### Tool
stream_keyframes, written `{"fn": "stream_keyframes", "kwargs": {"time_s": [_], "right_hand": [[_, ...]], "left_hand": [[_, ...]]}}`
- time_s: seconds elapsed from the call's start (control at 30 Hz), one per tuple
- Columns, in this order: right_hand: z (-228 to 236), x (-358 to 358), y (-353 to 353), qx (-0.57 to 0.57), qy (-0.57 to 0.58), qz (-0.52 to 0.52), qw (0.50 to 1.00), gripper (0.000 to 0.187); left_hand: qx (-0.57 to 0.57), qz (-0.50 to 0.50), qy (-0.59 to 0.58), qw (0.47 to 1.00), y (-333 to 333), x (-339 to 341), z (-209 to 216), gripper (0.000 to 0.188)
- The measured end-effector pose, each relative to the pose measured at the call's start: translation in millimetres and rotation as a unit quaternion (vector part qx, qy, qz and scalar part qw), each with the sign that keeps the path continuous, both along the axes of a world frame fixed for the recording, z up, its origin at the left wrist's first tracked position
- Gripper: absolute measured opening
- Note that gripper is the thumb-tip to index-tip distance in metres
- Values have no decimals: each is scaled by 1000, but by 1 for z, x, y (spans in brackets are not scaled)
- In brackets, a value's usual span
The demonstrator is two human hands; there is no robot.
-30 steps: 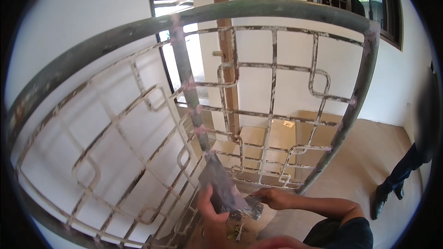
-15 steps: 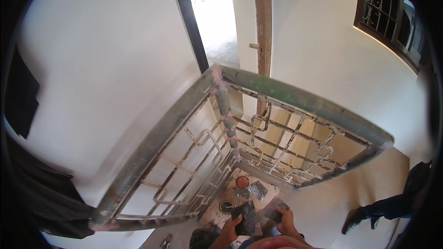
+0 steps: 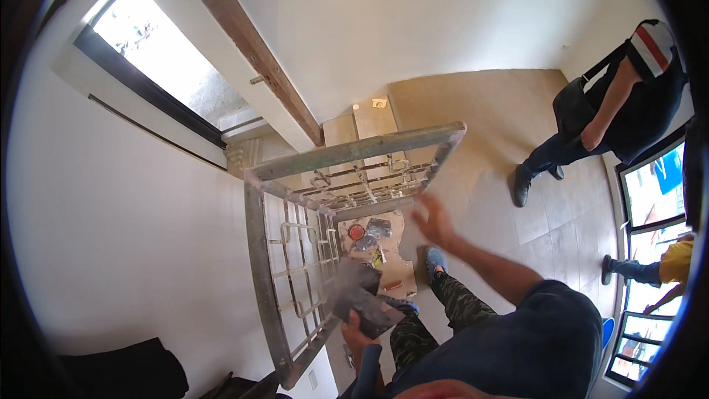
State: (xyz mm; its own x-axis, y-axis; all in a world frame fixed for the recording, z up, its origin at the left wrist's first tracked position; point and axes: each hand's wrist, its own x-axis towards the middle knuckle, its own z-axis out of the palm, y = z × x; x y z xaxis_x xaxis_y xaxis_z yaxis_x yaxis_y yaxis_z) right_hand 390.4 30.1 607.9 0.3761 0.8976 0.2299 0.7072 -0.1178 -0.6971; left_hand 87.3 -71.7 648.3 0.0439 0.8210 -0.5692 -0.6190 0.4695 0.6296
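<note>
Surroundings: an angled railing of grey-green metal tube with worn, light-and-dark lattice bars (image 3: pixel 353 150) stands ahead of the person; its left panel runs just beside the work. On the floor within its angle lies a flat tan cardboard sheet (image 3: pixel 402 270), bearing a round container with red contents (image 3: pixel 356 232), a dark crumpled piece (image 3: pixel 379 227) and a small reddish-brown item (image 3: pixel 392 286). A bystander in dark clothing (image 3: pixel 642 118), carrying a black shoulder bag (image 3: pixel 572 107), stands to the right, well apart. A brown wooden post (image 3: pixel 247 41) rises beyond the railing.

Grip: the left hand (image 3: pixel 360 330) is closed on the near edge of a dark grey flat sheet (image 3: pixel 374 311), thumb laid over its face. The right hand (image 3: pixel 436 223) is empty, fingers spread, near the railing's far lower corner; contact there cannot be determined.

Condition: the dark grey sheet is held tilted beside the left panel, in front of the person's legs. Its surface appears mottled and its left part is blurred. A second dark flat piece (image 3: pixel 362 275) shows just beyond it; whether it is also held cannot be determined.
</note>
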Motion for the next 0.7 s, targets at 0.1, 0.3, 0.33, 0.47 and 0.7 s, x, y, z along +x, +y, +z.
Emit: {"fn": "stream_keyframes", "kwargs": {"time_s": [0.1,0.3,0.33,0.47,0.7], "right_hand": [[46,86,66,16,-263,-97,960,58],[69,80,104,-58,-294,-25,954,57],[69,79,106,-45,-270,43,961,57],[65,123,116,-167,-246,-19,955,44],[34,224,113,-41,294,49,954,50]], "left_hand": [[30,6,24,999,-4,-17,46,44],[10,-2,79,997,-14,-30,95,47],[20,1,70,997,-12,-29,98,44],[51,-20,6,999,-1,-28,115,39],[24,-13,-22,999,19,-9,151,36]]}}
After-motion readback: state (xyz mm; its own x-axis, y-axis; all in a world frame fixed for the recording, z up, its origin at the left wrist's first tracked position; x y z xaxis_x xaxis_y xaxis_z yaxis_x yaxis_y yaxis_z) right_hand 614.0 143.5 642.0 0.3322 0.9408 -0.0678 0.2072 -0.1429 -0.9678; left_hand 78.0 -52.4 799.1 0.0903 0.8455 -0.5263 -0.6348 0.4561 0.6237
